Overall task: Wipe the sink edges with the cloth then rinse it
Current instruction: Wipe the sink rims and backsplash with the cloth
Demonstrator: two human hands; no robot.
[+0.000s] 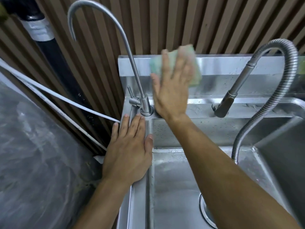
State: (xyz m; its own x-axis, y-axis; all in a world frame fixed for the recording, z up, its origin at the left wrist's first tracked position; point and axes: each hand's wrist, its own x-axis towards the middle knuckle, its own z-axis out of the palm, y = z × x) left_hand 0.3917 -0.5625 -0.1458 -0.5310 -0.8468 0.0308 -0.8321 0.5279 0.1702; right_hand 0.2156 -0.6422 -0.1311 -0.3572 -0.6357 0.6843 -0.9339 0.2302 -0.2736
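A stainless steel sink (175,182) fills the lower middle, with a raised steel back edge (231,65) along the wall. My right hand (171,90) presses a pale green cloth (194,75) flat against that back edge, fingers spread over it; hand and cloth are blurred. My left hand (128,149) lies flat, palm down, on the sink's left rim (140,204), fingers pointing at the base of the thin tap. It holds nothing.
A thin gooseneck tap (132,63) rises at the sink's back left corner, close to both hands. A flexible-hose sprayer tap (231,98) arcs on the right. White tubes (66,100) and a black pipe (54,63) run along the slatted wall at left. A drain (206,212) lies at bottom.
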